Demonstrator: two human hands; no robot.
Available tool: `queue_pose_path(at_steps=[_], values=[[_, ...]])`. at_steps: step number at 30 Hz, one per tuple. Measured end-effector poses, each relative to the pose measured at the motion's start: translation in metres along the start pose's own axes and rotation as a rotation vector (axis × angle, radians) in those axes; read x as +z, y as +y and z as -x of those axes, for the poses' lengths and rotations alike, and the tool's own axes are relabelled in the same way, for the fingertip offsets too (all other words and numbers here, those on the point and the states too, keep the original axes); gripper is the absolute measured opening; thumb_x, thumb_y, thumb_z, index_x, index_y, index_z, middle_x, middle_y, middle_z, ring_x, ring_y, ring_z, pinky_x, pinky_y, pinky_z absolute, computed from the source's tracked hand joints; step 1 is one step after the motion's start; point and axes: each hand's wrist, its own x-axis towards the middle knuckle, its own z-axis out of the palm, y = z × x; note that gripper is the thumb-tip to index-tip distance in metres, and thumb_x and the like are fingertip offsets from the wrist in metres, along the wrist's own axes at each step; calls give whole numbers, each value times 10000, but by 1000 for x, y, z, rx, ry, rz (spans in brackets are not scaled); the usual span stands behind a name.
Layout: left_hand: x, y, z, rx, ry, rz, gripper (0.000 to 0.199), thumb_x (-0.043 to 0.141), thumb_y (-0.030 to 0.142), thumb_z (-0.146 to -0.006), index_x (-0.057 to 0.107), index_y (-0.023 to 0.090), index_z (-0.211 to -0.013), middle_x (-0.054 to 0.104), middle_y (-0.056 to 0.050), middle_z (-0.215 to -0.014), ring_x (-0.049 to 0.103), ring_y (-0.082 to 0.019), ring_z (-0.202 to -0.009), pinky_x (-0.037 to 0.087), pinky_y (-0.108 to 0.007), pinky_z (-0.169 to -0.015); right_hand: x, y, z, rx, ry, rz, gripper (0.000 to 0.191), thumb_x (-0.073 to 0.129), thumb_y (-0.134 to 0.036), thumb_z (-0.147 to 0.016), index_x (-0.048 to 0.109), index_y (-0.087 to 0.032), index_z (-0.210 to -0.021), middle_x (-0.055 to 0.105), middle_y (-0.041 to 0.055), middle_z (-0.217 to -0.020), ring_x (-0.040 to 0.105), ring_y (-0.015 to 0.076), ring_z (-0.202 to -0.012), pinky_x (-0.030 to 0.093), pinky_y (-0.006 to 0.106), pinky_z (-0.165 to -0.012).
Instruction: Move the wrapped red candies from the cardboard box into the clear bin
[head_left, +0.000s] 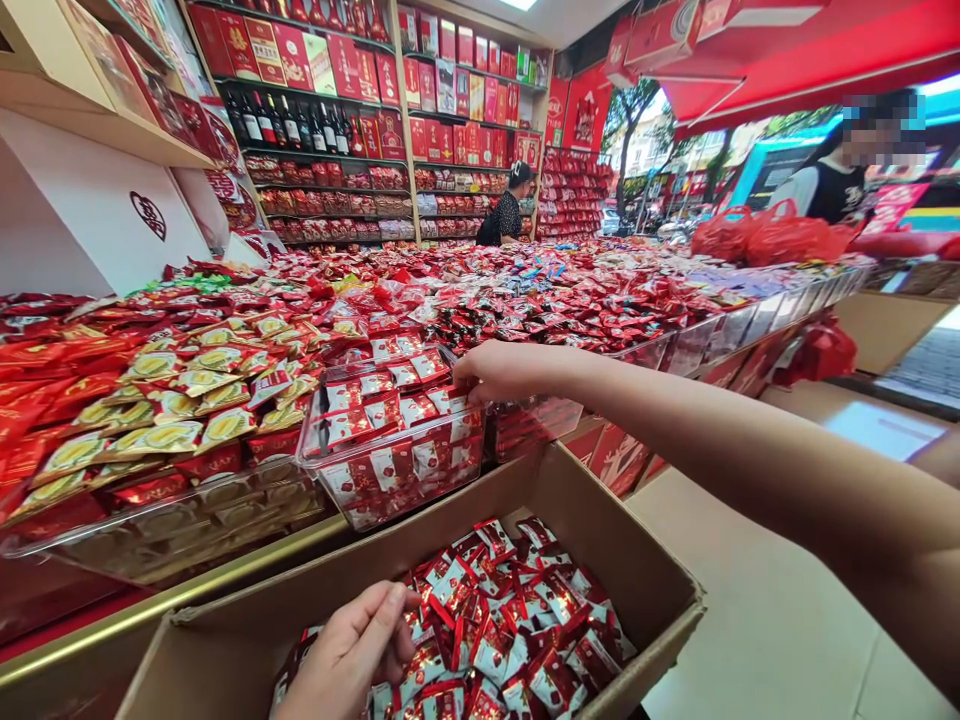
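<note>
My left hand [360,645] is over the loose red-and-white candy packets [487,610] in an open cardboard box [600,500]. Its fingers are curled, and what they hold, if anything, is hidden. My right hand [491,372] reaches to the right side of a clear plastic bin [397,450], where similar packets [382,410] lie in neat rows. The fingers of that hand bend down at the row's end, and I cannot make out anything between them. The box stands in front of the bin.
Yellow-and-red packets [161,435] fill a bin at the left. More wrapped sweets [555,290] spread over the long counter. Red plastic bags [780,235] sit at the far right. One person [504,210] is by the shelves, another [832,180] at the right.
</note>
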Motion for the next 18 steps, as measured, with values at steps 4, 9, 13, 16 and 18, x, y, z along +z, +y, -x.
queue_pose_path(at_steps=[4,9,13,16,18], values=[[0,0,0,0,-9,-34,359,468,493,-708,519,169,-563,557,28,-478,462,-93,-413,329,-179,-405,2,2,1,-17,15,-9,263,581,-179,-649,597,-176,-912,610,49,-871,537,148,-751,363,212,-591],[-1,-1,-1,-3,-29,-52,362,465,492,-709,504,173,-541,558,27,-484,464,-99,-426,344,-182,-416,3,3,2,-26,29,-11,264,564,-174,-664,589,-173,-927,608,56,-881,541,149,-762,376,211,-597],[-3,0,-1,-12,-72,-67,358,450,496,-718,507,174,-571,566,25,-499,473,-103,-443,347,-184,-428,3,2,2,-33,34,-11,268,559,-163,-668,588,-170,-935,607,57,-896,540,148,-778,383,210,-617],[-4,0,-1,-20,-103,-72,345,440,484,-731,504,177,-586,566,28,-510,475,-102,-454,348,-185,-443,4,2,2,-48,31,-19,263,553,-157,-668,592,-167,-927,609,56,-896,542,148,-780,383,209,-616],[-4,-1,-1,-26,-125,-84,337,431,474,-740,504,179,-595,572,25,-523,478,-104,-466,353,-189,-457,5,3,1,-58,30,-22,250,541,-145,-670,596,-163,-914,613,55,-882,544,147,-768,381,209,-610]])
